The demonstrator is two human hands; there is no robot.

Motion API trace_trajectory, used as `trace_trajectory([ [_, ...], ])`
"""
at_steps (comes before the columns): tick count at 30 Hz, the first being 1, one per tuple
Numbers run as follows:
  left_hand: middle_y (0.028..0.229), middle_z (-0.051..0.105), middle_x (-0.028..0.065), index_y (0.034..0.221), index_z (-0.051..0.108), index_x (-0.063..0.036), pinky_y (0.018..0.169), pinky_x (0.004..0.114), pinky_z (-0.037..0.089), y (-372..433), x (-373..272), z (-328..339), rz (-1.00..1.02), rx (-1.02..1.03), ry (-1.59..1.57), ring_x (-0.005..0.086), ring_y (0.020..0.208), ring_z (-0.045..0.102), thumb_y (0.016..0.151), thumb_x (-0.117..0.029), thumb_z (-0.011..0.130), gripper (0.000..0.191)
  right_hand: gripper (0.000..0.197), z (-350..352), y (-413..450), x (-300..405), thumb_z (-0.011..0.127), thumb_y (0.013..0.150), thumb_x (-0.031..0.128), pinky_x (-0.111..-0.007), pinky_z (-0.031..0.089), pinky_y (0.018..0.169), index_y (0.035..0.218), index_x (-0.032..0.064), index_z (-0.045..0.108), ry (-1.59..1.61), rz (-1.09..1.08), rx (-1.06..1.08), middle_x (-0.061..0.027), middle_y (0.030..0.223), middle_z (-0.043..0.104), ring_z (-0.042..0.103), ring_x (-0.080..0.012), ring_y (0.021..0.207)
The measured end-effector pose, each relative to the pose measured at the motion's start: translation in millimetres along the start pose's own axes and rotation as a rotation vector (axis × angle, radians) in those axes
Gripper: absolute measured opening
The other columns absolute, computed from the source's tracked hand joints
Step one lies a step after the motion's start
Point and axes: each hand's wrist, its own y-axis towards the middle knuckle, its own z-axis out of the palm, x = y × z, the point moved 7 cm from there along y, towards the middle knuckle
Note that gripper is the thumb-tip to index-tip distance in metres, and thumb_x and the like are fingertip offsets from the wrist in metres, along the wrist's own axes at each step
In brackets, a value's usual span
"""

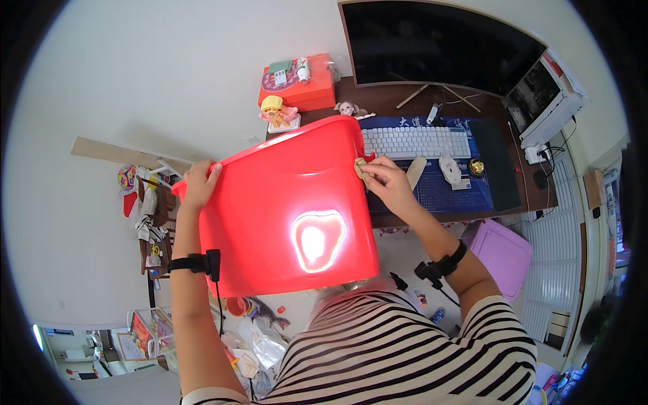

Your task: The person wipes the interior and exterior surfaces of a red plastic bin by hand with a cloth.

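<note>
A large red plastic bin [263, 202] is raised in front of me, tilted, one broad wall towards the camera. My left hand [201, 182] grips its rim at the upper left, thumb on the near side. At the bin's right edge, my right hand [387, 182] pinches a crumpled tan cloth [362, 168] between thumb and fingers, against or very near the bin. A bright light reflection lies on the lower part of the wall. What the bin holds, if anything, is hidden.
Behind stands a dark wooden desk [544, 190] with a white keyboard [415, 142], a mouse [449, 169], a curved monitor [440, 45] and a red box [309, 93]. A purple lidded bin [501, 258] stands at the right; toys and plastic bags [263, 341] lie on the floor below.
</note>
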Motion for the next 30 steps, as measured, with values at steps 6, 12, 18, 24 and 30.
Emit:
trace_trajectory([
  [6,0.093,0.058,0.0131,0.094,0.056,-0.0059,0.083,0.046,0.034,7,18,9,0.012,0.007,0.067,0.0330,0.090,0.051,0.090,-0.037,0.045,0.033,0.024,73,-4,47,0.054,0.070,-0.003,-0.030,0.043,0.076,0.089,0.0080,0.061,-0.343,-0.352,0.218,-0.0087,0.094,0.053,0.051,-0.0252,0.090],
  [12,0.091,0.057,0.0149,0.092,0.056,-0.0059,0.081,0.047,0.034,6,31,14,-0.040,0.089,-0.083,0.0336,0.090,0.051,0.090,-0.037,0.045,0.033,0.012,127,-24,51,0.050,0.077,0.009,-0.039,0.043,0.077,0.088,0.0087,0.056,-0.376,-0.417,0.660,-0.0095,0.092,0.051,0.051,-0.0294,0.088],
  [18,0.101,0.058,0.0133,0.103,0.057,-0.0085,0.085,0.046,0.035,3,22,6,0.003,0.051,0.059,0.0311,0.097,0.052,0.090,-0.033,0.048,0.029,0.015,62,-106,74,0.056,0.074,0.001,-0.033,0.045,0.079,0.086,0.0078,0.061,-0.132,-0.327,0.980,-0.0032,0.090,0.057,0.054,-0.0211,0.089],
  [24,0.116,0.055,0.0128,0.122,0.048,-0.0075,0.095,0.044,0.033,10,-121,-9,0.449,-0.091,-0.060,0.0290,0.110,0.050,0.081,-0.009,0.055,0.042,0.025,-2,-28,45,0.059,0.077,-0.006,-0.030,0.046,0.078,0.099,0.0052,0.063,-0.052,-0.147,0.131,-0.0091,0.100,0.051,0.055,-0.0195,0.092],
  [30,0.082,0.063,0.0185,0.098,0.059,-0.0007,0.066,0.042,0.050,45,-259,27,0.399,0.008,0.079,0.0343,0.075,0.062,0.082,-0.048,0.055,0.050,0.025,29,-46,13,0.062,0.075,-0.005,-0.030,0.045,0.076,0.100,0.0027,0.063,0.001,-0.234,-0.124,-0.0102,0.095,0.054,0.054,-0.0226,0.090],
])
